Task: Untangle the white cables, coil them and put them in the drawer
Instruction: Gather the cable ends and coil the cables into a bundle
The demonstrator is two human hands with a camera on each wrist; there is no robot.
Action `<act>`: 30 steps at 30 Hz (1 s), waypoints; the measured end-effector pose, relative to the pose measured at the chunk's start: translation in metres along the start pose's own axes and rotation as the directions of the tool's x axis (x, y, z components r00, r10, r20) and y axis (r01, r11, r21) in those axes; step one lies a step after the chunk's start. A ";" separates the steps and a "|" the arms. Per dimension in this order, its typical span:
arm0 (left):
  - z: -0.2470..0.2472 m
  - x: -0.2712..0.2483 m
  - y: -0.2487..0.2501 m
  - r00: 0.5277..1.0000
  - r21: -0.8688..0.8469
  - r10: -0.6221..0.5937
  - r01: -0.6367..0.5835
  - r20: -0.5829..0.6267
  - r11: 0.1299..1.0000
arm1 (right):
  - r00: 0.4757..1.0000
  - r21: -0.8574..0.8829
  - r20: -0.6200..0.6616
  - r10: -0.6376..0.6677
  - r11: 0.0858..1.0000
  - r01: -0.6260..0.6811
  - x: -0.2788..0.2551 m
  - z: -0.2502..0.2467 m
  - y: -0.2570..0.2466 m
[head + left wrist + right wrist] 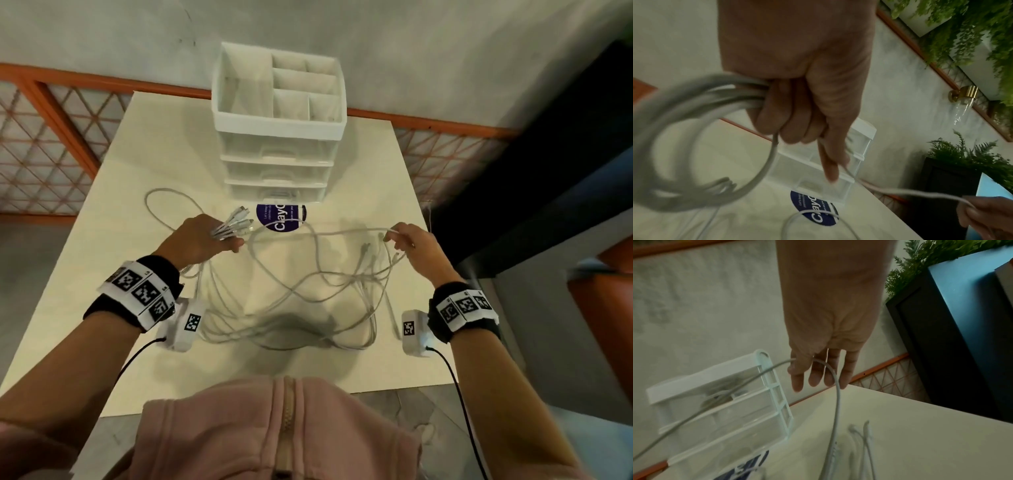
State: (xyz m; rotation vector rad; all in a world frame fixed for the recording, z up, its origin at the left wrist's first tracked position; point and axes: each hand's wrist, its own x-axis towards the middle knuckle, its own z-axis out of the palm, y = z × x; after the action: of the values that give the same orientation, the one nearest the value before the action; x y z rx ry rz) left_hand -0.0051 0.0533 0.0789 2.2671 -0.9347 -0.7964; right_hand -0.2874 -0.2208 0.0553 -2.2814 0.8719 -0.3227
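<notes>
A tangle of white cables point(301, 291) sprawls over the cream table point(120, 192). My left hand point(202, 236) grips a bundle of several cable ends, their plugs point(236, 222) fanning out past my fingers; in the left wrist view the bundle point(694, 97) loops out of my fist point(797, 105). My right hand point(407, 246) pinches one strand point(349, 233) that stretches across to the left hand; in the right wrist view that strand point(835, 386) bends over my fingers point(818, 374). The clear three-drawer unit point(277, 164) stands behind, all drawers closed.
A white compartment tray point(277, 92) tops the drawer unit. A round blue sticker point(281, 219) lies on the table before it. Orange lattice railing point(51, 144) borders the table's far side. A dark cabinet point(548, 188) stands close on the right.
</notes>
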 end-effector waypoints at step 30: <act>0.012 -0.008 0.002 0.951 -0.070 -0.026 0.050 0.307 0.996 | 0.865 -0.240 0.224 0.448 0.886 -0.397 0.044 0.083 0.006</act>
State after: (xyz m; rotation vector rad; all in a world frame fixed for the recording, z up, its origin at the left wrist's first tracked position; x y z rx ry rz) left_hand -0.0195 0.0549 0.0749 2.1369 -0.9788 -1.2058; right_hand -0.2209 -0.2124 -0.0109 -2.1491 1.2623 0.2797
